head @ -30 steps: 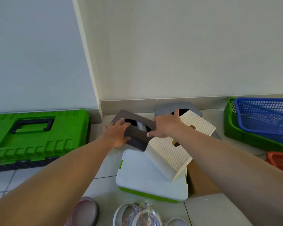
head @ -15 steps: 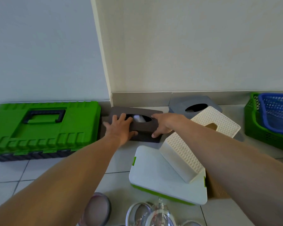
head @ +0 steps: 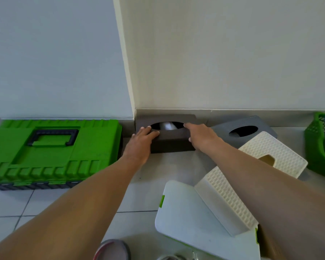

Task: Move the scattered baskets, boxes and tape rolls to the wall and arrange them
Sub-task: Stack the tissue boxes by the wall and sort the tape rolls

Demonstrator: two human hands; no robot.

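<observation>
the dark box [head: 172,141] stood against the skirting [head: 233,117] in the wall corner, just beside the green toolbox [head: 51,151]. the left hand [head: 139,143] lay on its left end, the right hand [head: 201,137] on its right end. the fingers of both were stretched out flat, pressing and not clenched.

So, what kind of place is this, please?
Likely an indoor room corner, maybe a storage area: a tiled floor, a plain wall with a skirting board, and a green toolbox and green basket set on the floor.
</observation>
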